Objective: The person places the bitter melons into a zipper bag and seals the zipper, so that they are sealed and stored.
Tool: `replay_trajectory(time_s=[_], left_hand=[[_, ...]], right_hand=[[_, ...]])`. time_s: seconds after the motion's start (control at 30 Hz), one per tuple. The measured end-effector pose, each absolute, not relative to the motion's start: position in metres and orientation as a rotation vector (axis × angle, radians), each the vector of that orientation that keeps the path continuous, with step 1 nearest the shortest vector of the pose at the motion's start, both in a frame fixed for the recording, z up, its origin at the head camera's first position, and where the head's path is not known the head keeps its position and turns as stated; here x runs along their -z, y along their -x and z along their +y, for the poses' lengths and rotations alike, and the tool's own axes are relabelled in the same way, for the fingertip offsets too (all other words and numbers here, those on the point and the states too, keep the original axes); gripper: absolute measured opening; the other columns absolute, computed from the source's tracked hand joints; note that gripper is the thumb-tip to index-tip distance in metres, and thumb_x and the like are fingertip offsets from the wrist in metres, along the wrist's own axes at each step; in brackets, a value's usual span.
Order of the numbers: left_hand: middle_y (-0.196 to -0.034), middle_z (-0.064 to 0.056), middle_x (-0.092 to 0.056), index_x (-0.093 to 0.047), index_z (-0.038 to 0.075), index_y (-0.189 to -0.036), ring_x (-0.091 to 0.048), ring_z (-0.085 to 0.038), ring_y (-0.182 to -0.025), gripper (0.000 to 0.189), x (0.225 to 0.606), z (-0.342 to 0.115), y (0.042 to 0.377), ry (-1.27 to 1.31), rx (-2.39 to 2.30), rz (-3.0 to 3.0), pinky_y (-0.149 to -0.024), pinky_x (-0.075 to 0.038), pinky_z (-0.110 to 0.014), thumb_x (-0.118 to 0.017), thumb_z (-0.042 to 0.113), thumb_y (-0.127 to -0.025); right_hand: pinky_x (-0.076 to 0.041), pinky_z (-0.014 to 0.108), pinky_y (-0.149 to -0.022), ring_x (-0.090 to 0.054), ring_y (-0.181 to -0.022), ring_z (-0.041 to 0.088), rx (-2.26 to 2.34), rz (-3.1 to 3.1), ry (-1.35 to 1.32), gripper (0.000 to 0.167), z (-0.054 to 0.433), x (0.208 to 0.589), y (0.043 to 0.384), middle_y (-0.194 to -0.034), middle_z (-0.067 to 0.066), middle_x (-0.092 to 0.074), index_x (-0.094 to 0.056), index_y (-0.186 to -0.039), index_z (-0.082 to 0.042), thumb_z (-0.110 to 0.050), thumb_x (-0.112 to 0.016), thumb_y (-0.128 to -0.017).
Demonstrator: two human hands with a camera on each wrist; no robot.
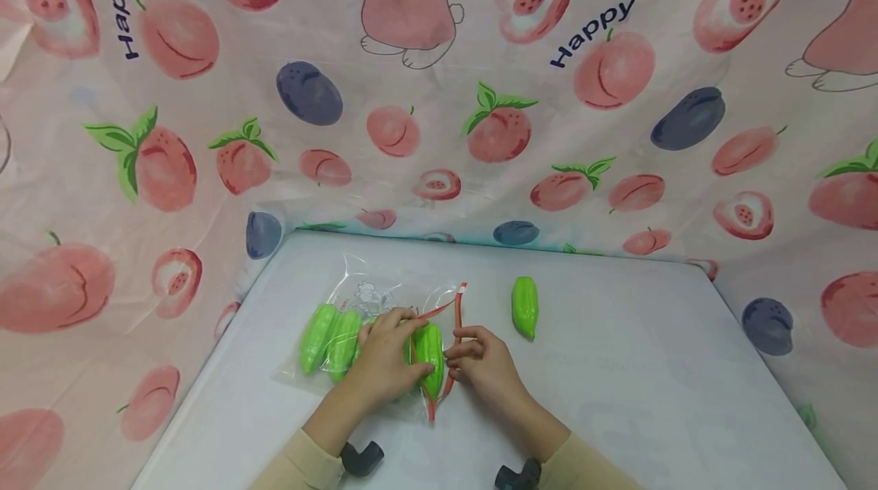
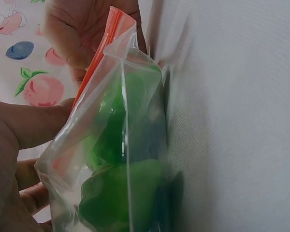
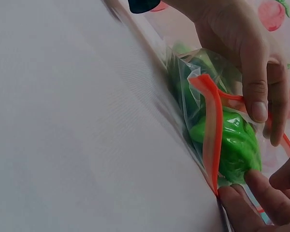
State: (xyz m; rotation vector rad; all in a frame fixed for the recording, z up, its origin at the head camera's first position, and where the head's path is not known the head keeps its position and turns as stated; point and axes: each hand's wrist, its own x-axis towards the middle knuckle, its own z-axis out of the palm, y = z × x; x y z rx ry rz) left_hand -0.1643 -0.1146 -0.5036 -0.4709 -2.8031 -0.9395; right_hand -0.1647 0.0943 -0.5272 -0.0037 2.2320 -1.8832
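Clear plastic zip bag [image 1: 363, 288] lies on the white surface [image 1: 652, 353], mouth facing right, orange-red zip strip [image 1: 459, 311] parted. Bright green, ribbed, pod-shaped piece [image 1: 430, 353] sits at the mouth; others like it lie further in. Left hand [image 1: 384, 357] is over the mouth, thumb and fingers apart; can't tell if gripping film or pod. Right hand [image 1: 488, 368] is at the strip, fingers bent, a fingertip against the pod; grip on film unclear. Risks: pod could catch on the strip or roll out if the mouth sags; hard pulling may tear film. Loose green pod [image 1: 525, 305] could get knocked by the right hand. Fruit-print cloth [image 1: 425, 78] walls the back edge; most room is rightward.
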Motion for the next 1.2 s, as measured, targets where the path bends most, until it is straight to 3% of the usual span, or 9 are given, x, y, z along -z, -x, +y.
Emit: replay_trajectory(time_s=[0.3, 0.67, 1.2], left_hand=[[-0.140, 0.000, -0.062, -0.072, 0.017, -0.139, -0.057, -0.029, -0.136, 0.071, 0.504, -0.116, 0.165, 0.485, 0.914, -2.801, -0.106, -0.033, -0.059, -0.099, 0.034, -0.075], [-0.142, 0.002, -0.061, -0.071, 0.017, -0.140, -0.055, -0.027, -0.139, 0.071, 0.503, -0.117, 0.165, 0.469, 0.955, -2.812, -0.108, -0.032, -0.057, -0.099, 0.033, -0.076], [-0.144, 0.001, -0.062, -0.070, 0.017, -0.140, -0.054, -0.027, -0.142, 0.072, 0.503, -0.116, 0.163, 0.453, 0.945, -2.823, -0.111, -0.033, -0.060, -0.098, 0.034, -0.076]], right_hand=[[-0.066, 0.032, -0.085, -0.077, -0.106, 0.026, 1.881, 2.216, 0.029, 0.044, 0.096, 0.526, 0.164, -0.112, 0.019, -0.082, -0.061, -0.138, 0.002, 0.006, -0.061, -0.094], [-0.062, 0.026, -0.079, -0.079, -0.093, 0.023, 1.777, 2.241, 0.092, 0.043, 0.098, 0.524, 0.166, -0.114, 0.016, -0.082, -0.063, -0.138, -0.001, 0.002, -0.060, -0.095], [-0.066, 0.039, -0.089, -0.079, -0.104, 0.029, 1.813, 2.176, 0.087, 0.046, 0.108, 0.525, 0.168, -0.117, 0.020, -0.081, -0.059, -0.142, 0.000, 0.001, -0.058, -0.096]])
